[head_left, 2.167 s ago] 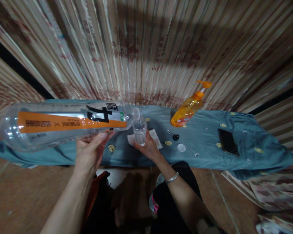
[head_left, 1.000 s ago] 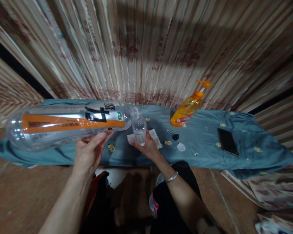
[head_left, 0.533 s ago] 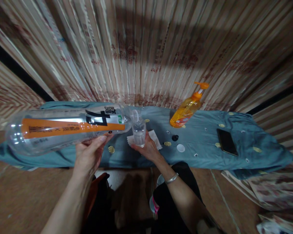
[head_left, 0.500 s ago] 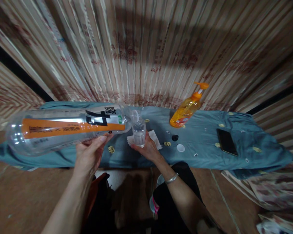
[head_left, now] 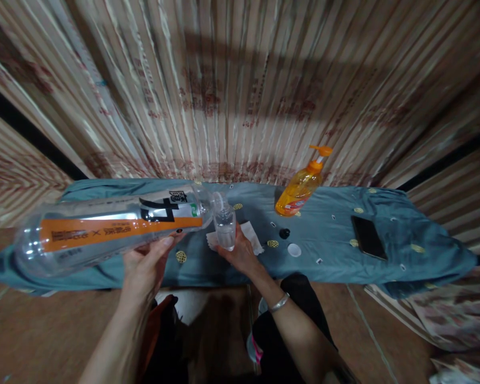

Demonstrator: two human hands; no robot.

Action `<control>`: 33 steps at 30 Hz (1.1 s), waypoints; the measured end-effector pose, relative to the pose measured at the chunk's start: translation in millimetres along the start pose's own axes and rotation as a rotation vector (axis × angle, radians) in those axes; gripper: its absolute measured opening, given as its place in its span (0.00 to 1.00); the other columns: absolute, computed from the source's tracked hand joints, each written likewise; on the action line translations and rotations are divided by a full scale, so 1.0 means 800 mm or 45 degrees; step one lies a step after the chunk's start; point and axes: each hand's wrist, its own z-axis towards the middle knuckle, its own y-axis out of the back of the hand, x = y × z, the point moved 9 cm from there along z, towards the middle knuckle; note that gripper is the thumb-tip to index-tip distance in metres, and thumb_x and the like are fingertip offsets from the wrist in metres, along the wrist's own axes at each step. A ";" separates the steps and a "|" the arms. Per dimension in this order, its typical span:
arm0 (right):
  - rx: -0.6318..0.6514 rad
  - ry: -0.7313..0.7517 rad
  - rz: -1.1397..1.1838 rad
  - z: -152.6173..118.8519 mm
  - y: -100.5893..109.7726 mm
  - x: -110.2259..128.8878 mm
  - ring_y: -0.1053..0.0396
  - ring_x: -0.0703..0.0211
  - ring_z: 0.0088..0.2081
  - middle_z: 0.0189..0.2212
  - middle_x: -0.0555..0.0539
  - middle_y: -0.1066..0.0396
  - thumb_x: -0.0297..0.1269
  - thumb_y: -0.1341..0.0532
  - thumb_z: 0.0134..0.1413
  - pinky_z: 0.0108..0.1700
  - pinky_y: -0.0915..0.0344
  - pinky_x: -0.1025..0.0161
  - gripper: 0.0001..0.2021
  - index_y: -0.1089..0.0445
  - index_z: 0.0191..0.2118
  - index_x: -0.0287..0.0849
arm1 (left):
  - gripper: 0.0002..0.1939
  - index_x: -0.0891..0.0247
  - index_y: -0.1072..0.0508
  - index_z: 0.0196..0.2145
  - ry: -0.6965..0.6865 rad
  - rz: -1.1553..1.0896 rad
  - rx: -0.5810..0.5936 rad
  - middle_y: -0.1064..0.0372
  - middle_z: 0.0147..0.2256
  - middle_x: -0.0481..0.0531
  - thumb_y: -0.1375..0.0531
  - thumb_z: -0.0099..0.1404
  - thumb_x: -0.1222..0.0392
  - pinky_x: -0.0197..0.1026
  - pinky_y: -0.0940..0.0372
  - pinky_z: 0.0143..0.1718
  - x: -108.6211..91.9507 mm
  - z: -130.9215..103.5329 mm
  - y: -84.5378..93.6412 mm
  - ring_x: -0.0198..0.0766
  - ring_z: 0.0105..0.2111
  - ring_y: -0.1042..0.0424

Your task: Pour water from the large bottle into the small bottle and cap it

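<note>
A large clear plastic bottle (head_left: 116, 226) with an orange and black label lies nearly level in the air, and my left hand (head_left: 150, 258) is closed under it near the neck. Its mouth meets the top of a small clear bottle (head_left: 225, 226), which is partly filled with clear liquid. My right hand (head_left: 240, 250) wraps round the lower part of that small bottle and keeps it almost upright. Beneath it a white tissue (head_left: 251, 234) is spread on the cloth. Whether liquid is flowing between the two mouths I cannot tell.
An orange pump bottle (head_left: 298, 192) stands on the blue-green cloth (head_left: 328, 256). Nearer me are a small black cap (head_left: 284, 233) and a white disc (head_left: 294, 250). A dark phone (head_left: 368, 237) lies to the right. Behind the table hangs a patterned curtain (head_left: 232, 96).
The base of the large bottle is a little lower in view, along with the whole scene, which has shifted slightly down. Both hands keep their holds.
</note>
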 end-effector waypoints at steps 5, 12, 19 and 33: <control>0.032 -0.029 0.000 -0.001 -0.001 -0.002 0.22 0.36 0.67 0.67 0.33 0.23 0.39 0.22 0.53 0.69 0.24 0.42 0.48 0.41 0.77 0.42 | 0.21 0.57 0.16 0.26 0.032 0.013 -0.029 0.15 0.27 0.48 0.14 0.36 0.55 0.44 0.15 0.39 -0.001 -0.002 0.001 0.45 0.30 0.14; 0.029 -0.027 0.023 -0.002 -0.002 0.001 0.24 0.36 0.69 0.70 0.34 0.26 0.40 0.23 0.54 0.70 0.26 0.40 0.48 0.42 0.77 0.44 | 0.24 0.56 0.21 0.18 0.032 -0.019 -0.030 0.15 0.27 0.48 0.12 0.32 0.52 0.42 0.14 0.37 -0.007 0.000 0.003 0.42 0.29 0.15; 0.000 -0.042 0.021 -0.001 -0.004 -0.005 0.24 0.38 0.69 0.69 0.36 0.25 0.38 0.23 0.52 0.71 0.26 0.42 0.49 0.41 0.77 0.46 | 0.25 0.60 0.21 0.19 0.044 -0.068 -0.029 0.15 0.27 0.49 0.12 0.31 0.53 0.41 0.14 0.37 -0.004 0.002 0.004 0.39 0.29 0.16; 0.012 0.001 0.066 0.001 -0.001 -0.003 0.28 0.39 0.71 0.73 0.37 0.31 0.42 0.18 0.48 0.74 0.30 0.41 0.56 0.43 0.79 0.49 | 0.27 0.59 0.17 0.35 0.025 -0.116 0.053 0.15 0.28 0.48 0.14 0.38 0.58 0.46 0.15 0.39 0.000 0.006 0.004 0.44 0.31 0.14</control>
